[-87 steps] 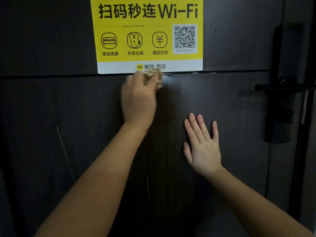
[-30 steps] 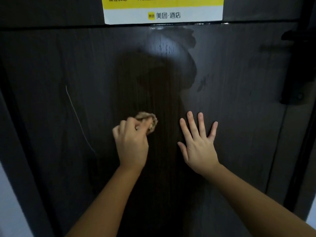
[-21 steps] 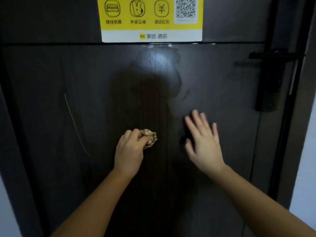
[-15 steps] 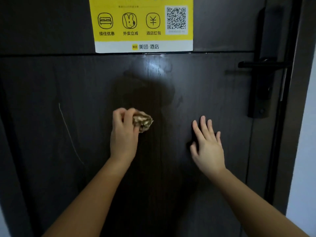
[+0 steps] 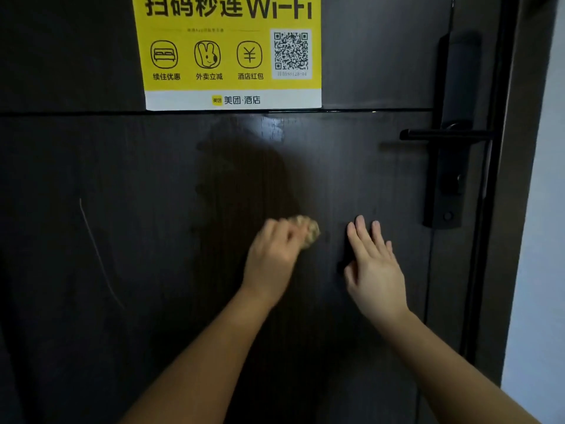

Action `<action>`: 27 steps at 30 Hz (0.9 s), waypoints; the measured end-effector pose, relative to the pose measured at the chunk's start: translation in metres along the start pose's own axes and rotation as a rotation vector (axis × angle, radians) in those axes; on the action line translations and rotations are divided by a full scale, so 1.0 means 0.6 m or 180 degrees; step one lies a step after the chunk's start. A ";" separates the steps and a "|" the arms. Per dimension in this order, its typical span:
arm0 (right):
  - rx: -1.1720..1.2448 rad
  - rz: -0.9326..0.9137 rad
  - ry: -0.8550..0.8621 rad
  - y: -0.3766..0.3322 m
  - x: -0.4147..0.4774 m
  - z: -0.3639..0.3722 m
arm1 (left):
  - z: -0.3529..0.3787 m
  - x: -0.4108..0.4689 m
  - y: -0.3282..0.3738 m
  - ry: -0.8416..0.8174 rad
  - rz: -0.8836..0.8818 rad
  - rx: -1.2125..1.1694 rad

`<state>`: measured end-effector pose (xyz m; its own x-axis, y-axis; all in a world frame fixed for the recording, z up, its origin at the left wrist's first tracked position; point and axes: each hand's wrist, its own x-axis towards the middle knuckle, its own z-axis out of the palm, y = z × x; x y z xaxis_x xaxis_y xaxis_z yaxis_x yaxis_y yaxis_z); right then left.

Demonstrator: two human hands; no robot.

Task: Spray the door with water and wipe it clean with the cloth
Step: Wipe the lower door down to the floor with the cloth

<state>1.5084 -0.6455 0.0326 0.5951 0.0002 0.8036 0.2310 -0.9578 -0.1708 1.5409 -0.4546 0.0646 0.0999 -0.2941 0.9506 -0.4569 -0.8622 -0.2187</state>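
The main risk is the poster (image 5: 227, 50): it sits just above the damp patch, its lower edge almost touching the groove across the door (image 5: 91, 240). An upward stroke carried too high could, I judge, wet the paper or lift its bottom edge. A second risk is uneven cleaning. The cloth (image 5: 307, 229) is wadded into a small ball, so each pass covers a narrow strip, and streaks may stay at the rim of the wet area. The pale scratch-like line on the left of the door looks untouched, and may not wipe off at all. The handle (image 5: 443, 135) is well to the right, apart from both hands, so snagging there seems unlikely.

The left hand (image 5: 272, 258) has its fingers (image 5: 279, 229) curled round the cloth, pressing it against the door at mid height, below the glossy wet patch. The hand is blurred, so how tight the grip is cannot be told. The right hand (image 5: 374, 270) lies just beside it, fingers straight and close together, resting flat on the door and holding nothing.
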 end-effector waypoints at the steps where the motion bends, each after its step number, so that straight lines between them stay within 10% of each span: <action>1: -0.0076 -0.0070 -0.0030 0.001 -0.001 -0.001 | 0.001 -0.021 0.010 -0.0179 0.0134 -0.0023; 5: 0.0059 -0.0083 -0.0267 -0.003 0.001 -0.030 | -0.027 -0.009 0.031 -0.0497 -0.0718 -0.0660; 9: 0.2341 0.0057 0.0063 -0.078 -0.025 -0.066 | -0.076 0.017 0.052 -0.0184 -0.2893 -0.2550; 14: 0.3159 0.0203 0.0700 -0.145 -0.027 -0.055 | -0.126 0.009 0.048 -0.0762 -0.3232 -0.4258; 16: 0.2818 0.0208 0.1181 -0.136 -0.002 -0.052 | -0.145 0.003 0.013 -0.1200 -0.2661 -0.3554; 20: 0.1378 0.0384 0.1907 -0.104 0.067 -0.039 | -0.153 -0.017 -0.092 -0.1170 -0.1183 0.0164; 24: -0.0020 -0.0312 0.0736 -0.139 0.070 0.023 | -0.138 -0.045 -0.165 -0.1431 -0.1070 0.0841; 27: -0.0388 -0.0729 0.0896 -0.138 0.081 0.024 | -0.122 -0.062 -0.184 -0.1503 -0.0983 0.0978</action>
<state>1.5293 -0.5623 0.0774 0.3002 0.1557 0.9411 0.2301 -0.9693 0.0870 1.5229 -0.3181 0.0693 0.5969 -0.1029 0.7957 -0.0779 -0.9945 -0.0702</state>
